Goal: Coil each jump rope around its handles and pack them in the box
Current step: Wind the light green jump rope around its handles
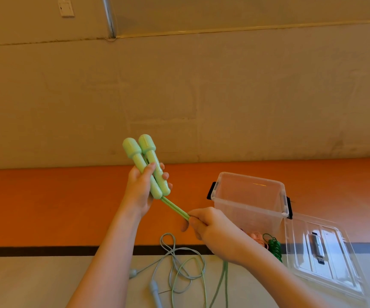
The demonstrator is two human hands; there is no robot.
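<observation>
My left hand (143, 187) grips the two light green jump rope handles (148, 165) side by side, their thick ends pointing up. The green rope (175, 208) leaves the handles' lower ends as a doubled strand, and my right hand (210, 227) pinches it a short way below. The rest of that rope hangs down to the floor (223, 278). A clear plastic box (249, 196) stands open to the right. Behind my right wrist lie a coiled dark green rope (275, 246) and a pink one (256, 237), mostly hidden.
The box's clear lid (322, 252) lies on the floor right of the box. A grey-blue jump rope (179, 263) with its handle (155, 292) sprawls loose on the floor between my arms. An orange band and a wall run behind.
</observation>
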